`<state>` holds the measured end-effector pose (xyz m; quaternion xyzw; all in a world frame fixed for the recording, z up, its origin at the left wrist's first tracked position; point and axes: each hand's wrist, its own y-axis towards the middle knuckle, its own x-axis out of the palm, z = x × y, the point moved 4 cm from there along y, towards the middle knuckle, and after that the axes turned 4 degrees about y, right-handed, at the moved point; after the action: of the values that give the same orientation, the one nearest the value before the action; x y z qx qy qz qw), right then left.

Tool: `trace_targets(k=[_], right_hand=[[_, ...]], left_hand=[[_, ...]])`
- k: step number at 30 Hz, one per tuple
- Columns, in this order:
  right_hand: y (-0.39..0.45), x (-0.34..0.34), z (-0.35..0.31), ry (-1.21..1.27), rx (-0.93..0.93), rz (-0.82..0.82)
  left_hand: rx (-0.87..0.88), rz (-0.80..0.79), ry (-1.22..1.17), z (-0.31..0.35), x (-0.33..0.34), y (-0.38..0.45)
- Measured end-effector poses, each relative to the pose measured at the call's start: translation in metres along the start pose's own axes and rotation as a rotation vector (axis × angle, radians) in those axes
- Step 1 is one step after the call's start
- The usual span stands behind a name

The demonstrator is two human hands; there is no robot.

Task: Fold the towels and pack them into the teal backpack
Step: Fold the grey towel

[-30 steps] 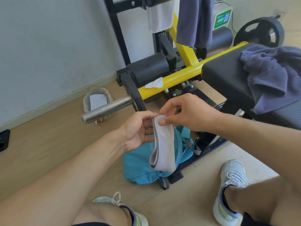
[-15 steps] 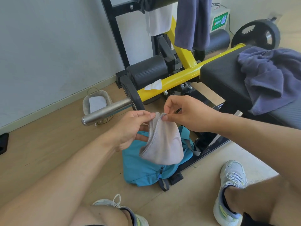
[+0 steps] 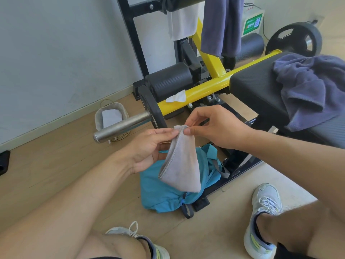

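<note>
Looking through the head camera, you pinch the small grey towel [image 3: 180, 161] at its top corners, left hand [image 3: 149, 146] at 9 o'clock of it, right hand [image 3: 214, 128] at 3 o'clock. A second ago it hung as a narrow strip; now it has spread wider, so the fold looks unfinished. The teal backpack [image 3: 162, 193] lies on the floor directly below, at 6 o'clock.

Grey towel [image 3: 180, 165] pinched above teal backpack [image 3: 158, 191]
</note>
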<state>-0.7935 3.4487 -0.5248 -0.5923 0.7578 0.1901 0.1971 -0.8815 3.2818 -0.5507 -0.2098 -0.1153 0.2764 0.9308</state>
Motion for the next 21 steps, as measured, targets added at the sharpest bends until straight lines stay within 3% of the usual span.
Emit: trace_targets(k=[8, 17, 21], right_hand=[[-0.003, 0.004, -0.007, -0.015, -0.085, -0.015], [0.000, 0.007, -0.002, 0.061, 0.005, -0.003], [0.001, 0.009, -0.001, 0.121, 0.022, -0.001]], left_hand=[[0.057, 0.184, 0.121, 0.004, 0.004, -0.001], [0.201, 0.212, 0.219, 0.013, 0.009, -0.006], [0.319, 0.233, 0.406, 0.014, 0.006, -0.003]])
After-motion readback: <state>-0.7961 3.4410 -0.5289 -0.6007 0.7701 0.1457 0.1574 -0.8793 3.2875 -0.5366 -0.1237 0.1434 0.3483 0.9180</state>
